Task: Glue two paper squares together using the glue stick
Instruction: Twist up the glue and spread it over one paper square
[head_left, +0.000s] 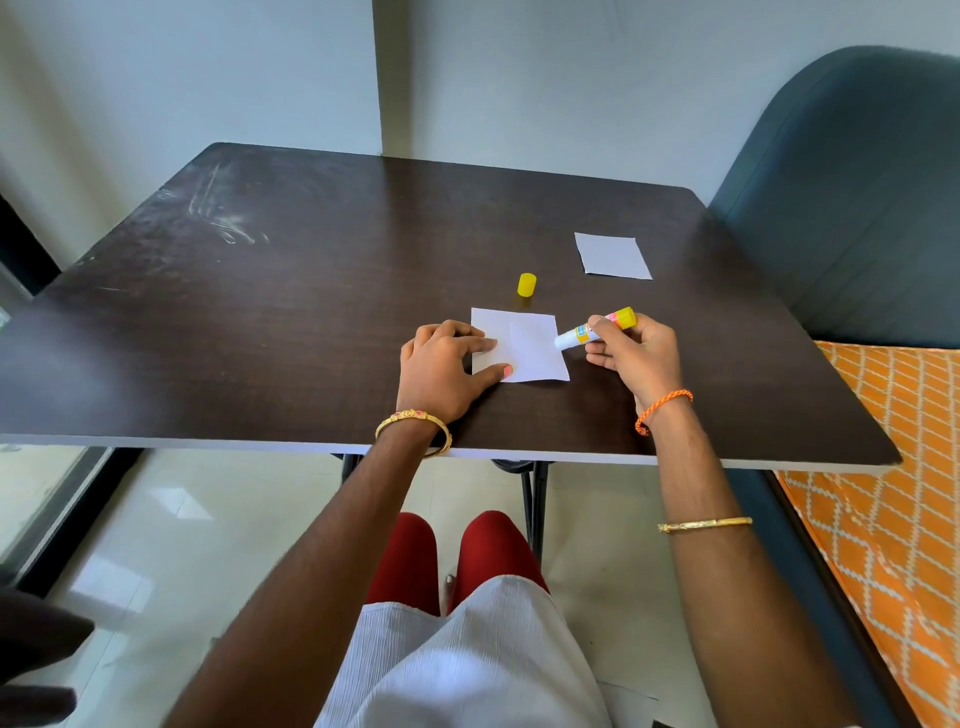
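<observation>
White paper square (524, 347) under flat left hand (441, 366); right hand (631, 353) gripping glue stick (597, 327), tip blurred.

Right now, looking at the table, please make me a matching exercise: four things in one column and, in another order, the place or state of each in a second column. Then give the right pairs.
Things
1. glue stick
2. yellow cap
3. near paper square
4. far paper square

Places or states
A. lies alone toward the table's far right side
B. held in the right hand, tip at the paper's right edge
C. stands upright on the table, off the stick
D. pressed flat by the left hand

Pairs: 1-B, 2-C, 3-D, 4-A
</observation>
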